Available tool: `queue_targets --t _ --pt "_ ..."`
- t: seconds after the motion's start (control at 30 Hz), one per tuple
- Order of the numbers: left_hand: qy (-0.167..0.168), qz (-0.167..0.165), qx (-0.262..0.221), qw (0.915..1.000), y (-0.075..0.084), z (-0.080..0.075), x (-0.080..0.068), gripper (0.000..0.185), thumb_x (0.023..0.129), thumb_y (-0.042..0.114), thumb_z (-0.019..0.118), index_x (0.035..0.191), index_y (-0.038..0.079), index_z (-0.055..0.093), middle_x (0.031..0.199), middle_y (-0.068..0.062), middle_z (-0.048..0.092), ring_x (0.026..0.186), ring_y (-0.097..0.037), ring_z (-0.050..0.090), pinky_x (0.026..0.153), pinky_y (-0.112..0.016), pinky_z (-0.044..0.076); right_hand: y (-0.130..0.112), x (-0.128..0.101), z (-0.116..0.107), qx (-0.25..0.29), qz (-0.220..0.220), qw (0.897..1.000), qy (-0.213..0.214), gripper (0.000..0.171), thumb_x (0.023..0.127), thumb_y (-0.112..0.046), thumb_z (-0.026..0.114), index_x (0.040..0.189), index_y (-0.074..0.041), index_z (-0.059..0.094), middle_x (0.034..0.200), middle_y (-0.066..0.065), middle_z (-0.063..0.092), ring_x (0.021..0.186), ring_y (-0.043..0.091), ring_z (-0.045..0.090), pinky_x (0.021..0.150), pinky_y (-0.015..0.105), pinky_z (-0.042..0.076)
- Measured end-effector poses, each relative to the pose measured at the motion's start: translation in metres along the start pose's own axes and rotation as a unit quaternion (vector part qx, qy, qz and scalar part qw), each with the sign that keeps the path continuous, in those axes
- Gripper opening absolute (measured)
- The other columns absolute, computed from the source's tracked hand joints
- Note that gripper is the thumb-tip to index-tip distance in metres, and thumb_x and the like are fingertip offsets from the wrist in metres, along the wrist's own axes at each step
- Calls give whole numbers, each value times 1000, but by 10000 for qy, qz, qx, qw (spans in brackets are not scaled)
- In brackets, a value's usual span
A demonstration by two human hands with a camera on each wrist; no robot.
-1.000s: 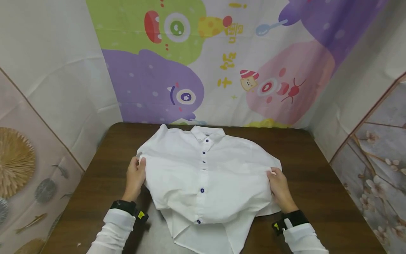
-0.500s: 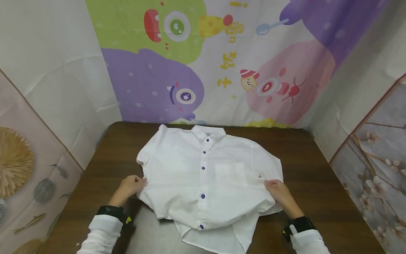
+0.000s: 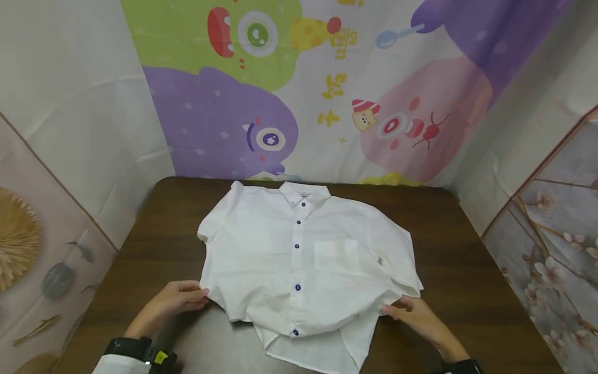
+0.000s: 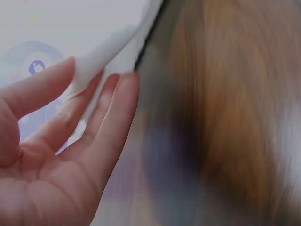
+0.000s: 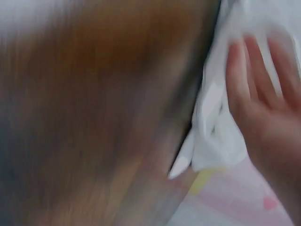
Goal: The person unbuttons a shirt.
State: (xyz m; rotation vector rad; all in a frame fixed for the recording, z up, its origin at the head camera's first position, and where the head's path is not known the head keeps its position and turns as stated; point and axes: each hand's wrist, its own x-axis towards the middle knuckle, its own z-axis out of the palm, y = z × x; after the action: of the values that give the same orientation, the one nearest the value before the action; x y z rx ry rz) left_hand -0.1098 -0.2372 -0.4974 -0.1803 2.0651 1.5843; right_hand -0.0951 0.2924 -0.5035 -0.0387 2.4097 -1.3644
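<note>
A white short-sleeved button-up shirt (image 3: 261, 249) lies front up, its collar toward the back wall, with dark blue buttons down the middle. Its lower front is rumpled, and the back hem shows below. My left hand (image 3: 179, 297) pinches the lower left side edge. In the left wrist view, that cloth passes between the thumb (image 4: 51, 84) and the forefinger, the other fingers fairly straight. At the lower right edge, under the sleeve, my right hand (image 3: 416, 314) holds cloth near the thumb. In the right wrist view its fingers (image 5: 258, 70) look blurred against the fabric, thumb hidden.
A dark brown wooden table (image 3: 163, 223) bears the shirt, with a grey patch (image 3: 215, 343) at its front. Behind stands a cartoon-printed curtain (image 3: 322, 104). Patterned side panels flank the table. Black straps are on both wrists.
Both hands have moved down the shirt's sides toward me, from near the sleeves to the lower edges. The front now lies flatter, uncovering the chest pocket; the right sleeve hangs lower.
</note>
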Motion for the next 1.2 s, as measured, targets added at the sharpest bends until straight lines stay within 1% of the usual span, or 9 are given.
queue_targets --t 0.13,0.23,0.43,0.6,0.8,0.9,1.0,1.1,1.2 --pt "783 123 -158 9967 10 12 9 51 88 28 64 120 -10 52 107 -11 65 91 -15 65 84 -35 52 -9 16 15 -34 149 9905 1370 36 90 -30 61 108 1 64 99 14 67 81 7 59 69 23 50" --pt "1147 481 -209 9920 18 25 26 45 91 23 60 120 -10 53 105 -9 63 85 -9 62 80 -30 53 -14 35 17 -50 375 9800 1951 39 92 -32 58 108 2 65 99 15 67 80 10 56 68 24 47" --pt "1211 789 -414 9886 32 49 67 31 93 12 51 114 -10 55 90 -2 61 76 -5 57 72 -25 52 -14 77 2 -67 731 9762 2040 41 96 -29 48 117 5 57 109 21 59 91 25 52 77 32 42" --pt "828 820 -467 9921 40 64 86 42 95 13 46 133 -6 43 115 -20 57 86 -12 59 79 -32 52 -13 93 -12 -347 878 9802 1743 47 95 -30 47 124 8 47 123 28 51 104 33 51 87 42 43" --pt "846 808 -261 9928 38 76 84 53 94 10 49 143 2 30 110 -25 53 84 -16 59 75 -34 53 -17 83 -15 -740 1177 9740 1789 31 88 -26 55 83 4 50 72 10 53 62 17 54 54 26 47" --pt "1086 873 -589 9885 39 78 79 56 95 9 46 147 7 23 118 -26 51 91 -19 59 76 -35 53 -20 76 -17 -256 1056 9763 1872 18 85 -12 51 80 6 50 70 9 54 55 11 58 53 26 51" --pt "1244 968 -1048 9819 46 74 70 56 98 10 40 149 13 16 130 -27 45 93 -15 58 74 -32 52 -27 72 -25 560 959 9753 1909 21 85 -3 42 96 12 53 80 11 53 62 10 60 61 27 55" --pt "1338 1054 -1425 9750 57 66 55 54 100 11 35 149 14 14 115 -18 55 81 -7 59 67 -26 51 -37 65 -38 1343 969 9732 1594 37 88 0 35 122 16 42 97 14 47 74 10 56 69 25 55" --pt "1356 911 -1577 9739 65 52 38 53 100 14 37 148 11 13 101 -5 53 75 -1 56 66 -22 49 -45 55 -51 1566 1017 9769 1043 49 86 3 31 133 15 27 99 14 42 71 10 48 61 19 50"
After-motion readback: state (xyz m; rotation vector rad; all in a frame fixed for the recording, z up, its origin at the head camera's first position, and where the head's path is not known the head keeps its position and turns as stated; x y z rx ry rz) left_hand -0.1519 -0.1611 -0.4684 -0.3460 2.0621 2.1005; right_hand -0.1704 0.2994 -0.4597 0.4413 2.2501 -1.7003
